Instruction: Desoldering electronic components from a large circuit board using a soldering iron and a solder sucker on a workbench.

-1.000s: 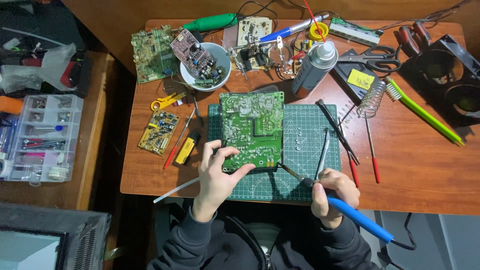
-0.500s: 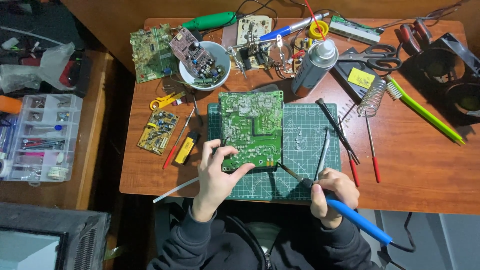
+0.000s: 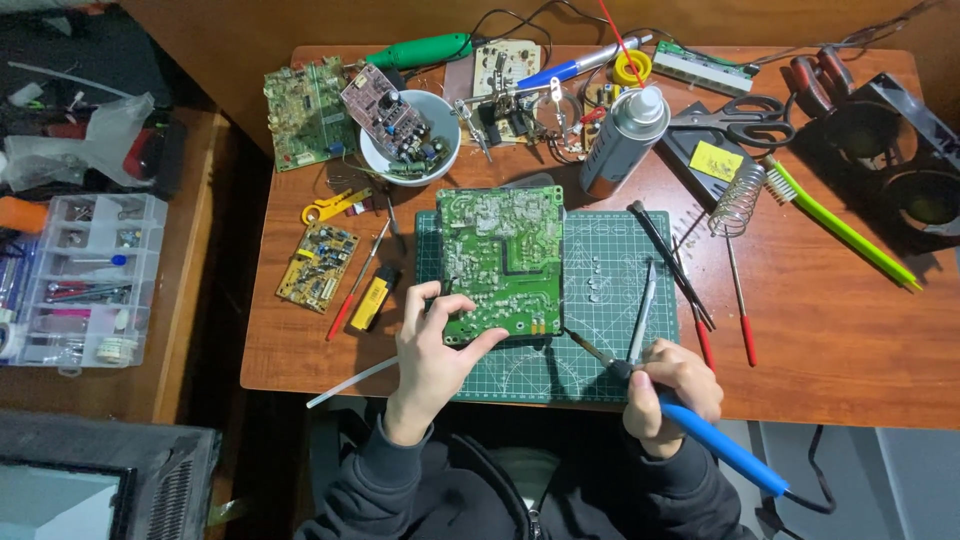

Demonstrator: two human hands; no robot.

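A large green circuit board lies solder side up on a green cutting mat. My left hand grips the board's near left corner, thumb on its front edge. My right hand is closed around a soldering iron with a blue handle. Its metal tip points up-left and sits just off the board's near right corner, over the mat.
A white bowl of small boards, a spray can, scissors, a coil iron stand, red-handled probes, a green brush and loose boards crowd the wooden desk. A parts organiser stands at the left.
My left hand has shifted its grip slightly on the board's corner. The soldering iron and my right hand have hardly moved.
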